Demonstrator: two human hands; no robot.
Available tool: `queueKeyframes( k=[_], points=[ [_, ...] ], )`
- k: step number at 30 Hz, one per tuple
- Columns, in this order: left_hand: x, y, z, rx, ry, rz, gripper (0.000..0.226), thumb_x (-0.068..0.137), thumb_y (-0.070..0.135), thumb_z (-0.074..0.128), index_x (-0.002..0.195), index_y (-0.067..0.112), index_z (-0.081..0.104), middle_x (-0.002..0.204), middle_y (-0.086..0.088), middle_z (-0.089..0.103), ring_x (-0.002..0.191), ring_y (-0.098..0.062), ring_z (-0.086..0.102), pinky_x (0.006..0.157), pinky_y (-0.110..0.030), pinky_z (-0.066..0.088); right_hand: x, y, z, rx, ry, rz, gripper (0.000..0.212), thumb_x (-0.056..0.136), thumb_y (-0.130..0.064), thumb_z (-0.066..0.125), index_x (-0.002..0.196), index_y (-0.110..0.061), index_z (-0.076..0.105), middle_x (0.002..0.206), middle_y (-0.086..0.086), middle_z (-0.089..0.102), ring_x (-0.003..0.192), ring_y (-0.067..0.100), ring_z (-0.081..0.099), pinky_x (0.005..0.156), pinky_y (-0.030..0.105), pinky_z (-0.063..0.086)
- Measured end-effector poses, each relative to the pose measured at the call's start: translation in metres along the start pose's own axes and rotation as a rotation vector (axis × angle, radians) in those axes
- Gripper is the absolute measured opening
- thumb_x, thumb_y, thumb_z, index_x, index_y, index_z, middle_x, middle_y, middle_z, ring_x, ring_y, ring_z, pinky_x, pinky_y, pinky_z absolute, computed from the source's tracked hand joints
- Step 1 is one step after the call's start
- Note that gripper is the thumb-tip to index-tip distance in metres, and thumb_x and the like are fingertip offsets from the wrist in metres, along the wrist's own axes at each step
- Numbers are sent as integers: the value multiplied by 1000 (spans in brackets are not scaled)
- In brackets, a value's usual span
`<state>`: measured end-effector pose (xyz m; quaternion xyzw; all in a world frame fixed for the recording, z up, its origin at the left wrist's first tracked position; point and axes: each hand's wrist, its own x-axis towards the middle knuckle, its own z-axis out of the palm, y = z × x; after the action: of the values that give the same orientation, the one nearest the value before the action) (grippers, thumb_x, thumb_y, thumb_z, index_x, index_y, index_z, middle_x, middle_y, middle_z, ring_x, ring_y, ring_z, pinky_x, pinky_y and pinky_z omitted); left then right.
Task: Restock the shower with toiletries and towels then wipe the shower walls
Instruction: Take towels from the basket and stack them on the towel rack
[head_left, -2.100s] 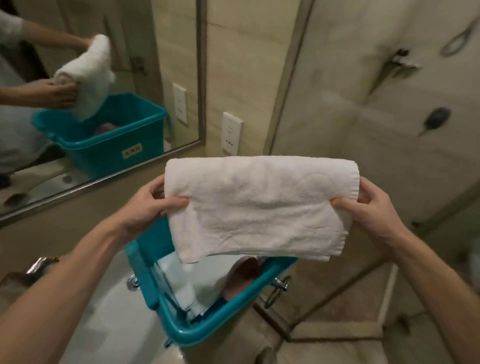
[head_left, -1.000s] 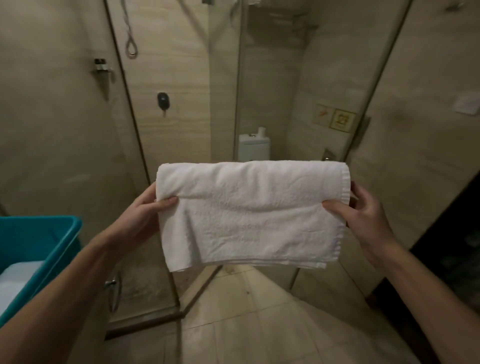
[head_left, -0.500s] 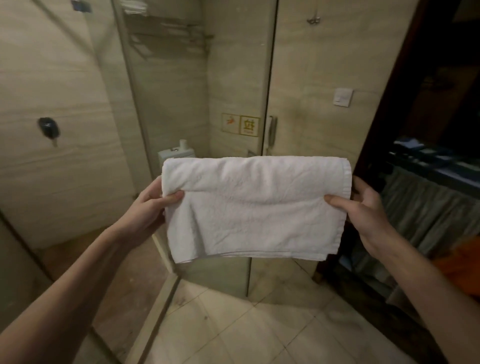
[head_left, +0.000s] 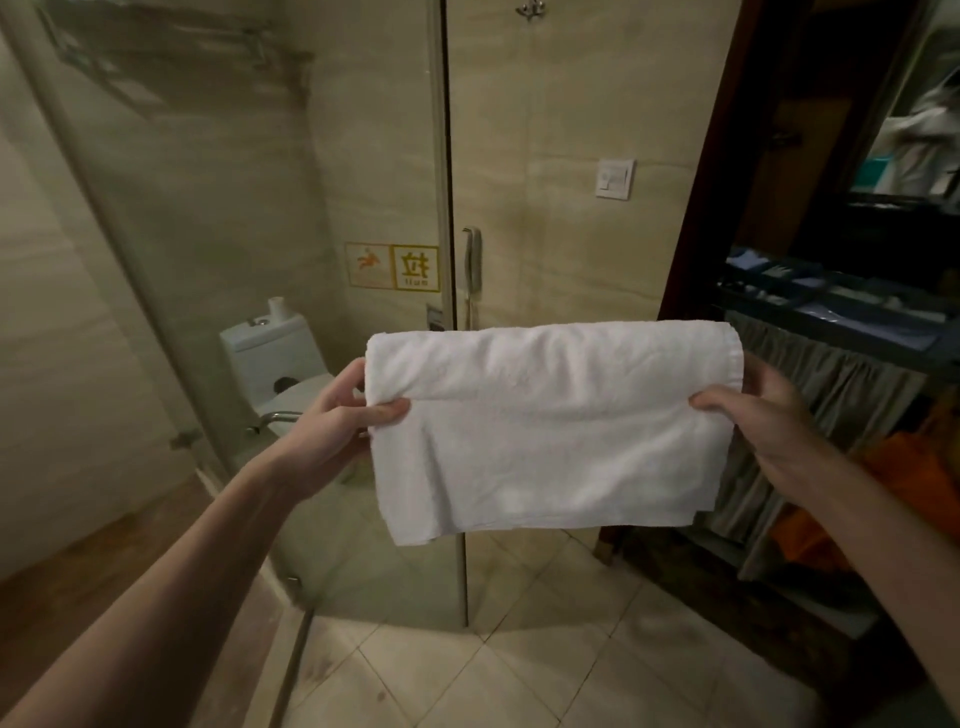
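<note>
So the folded white towel (head_left: 550, 431) is stretched out flat in front of the glass shower door (head_left: 311, 364), left hand (head_left: 337, 421) pinching one end and right hand (head_left: 769, 415) pinching the other, probably to keep the fold tidy for racking. Most fingers hide behind the cloth, and the rack (head_left: 171, 67) behind the glass is just a murky blur.

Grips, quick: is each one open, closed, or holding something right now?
Left grip: closed, pinching the towel at its left edge.
Right grip: closed, pinching the towel at its right edge.
</note>
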<state>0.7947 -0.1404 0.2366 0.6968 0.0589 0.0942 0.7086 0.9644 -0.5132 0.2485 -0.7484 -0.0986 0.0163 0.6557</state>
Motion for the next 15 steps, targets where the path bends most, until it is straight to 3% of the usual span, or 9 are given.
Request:
queueKeyframes(
  k=[4,6,9,11,15],
  points=[
    [64,-10,19,20,-40,-10,62,89,7,70,142,30,48,136,-10,61,121,-31,63,95,-48,55,61,18,-13,-37,28,26,41,83,-8,71,98,-44,59,110,-6,65,101,19,62,85,44,55],
    [101,-16,34,28,-26,-14,61,89,8,71,142,30,49,134,-9,62,120,-31,64,95,-49,56,99,29,-20,-31,42,28,41,84,-7,70,97,-44,58,107,-8,64,98,17,62,80,41,54],
    [164,-25,57,38,14,-6,57,89,9,72,138,29,52,131,-10,63,116,-32,66,92,-48,57,165,45,-33,-20,51,28,40,85,-9,70,103,-41,56,104,-11,62,95,13,60,71,33,50],
    [210,-30,73,18,58,5,57,87,9,74,137,27,54,129,-10,66,117,-32,66,96,-51,54,215,54,-45,-32,44,30,40,84,-11,72,106,-42,59,106,-11,63,96,12,61,74,35,52],
    [304,-33,99,-5,183,-12,56,84,9,76,134,23,55,123,-8,70,113,-31,69,97,-53,54,309,60,-59,-36,-5,11,49,86,-11,71,129,-30,57,110,-10,63,98,11,62,69,32,50]
  ],
)
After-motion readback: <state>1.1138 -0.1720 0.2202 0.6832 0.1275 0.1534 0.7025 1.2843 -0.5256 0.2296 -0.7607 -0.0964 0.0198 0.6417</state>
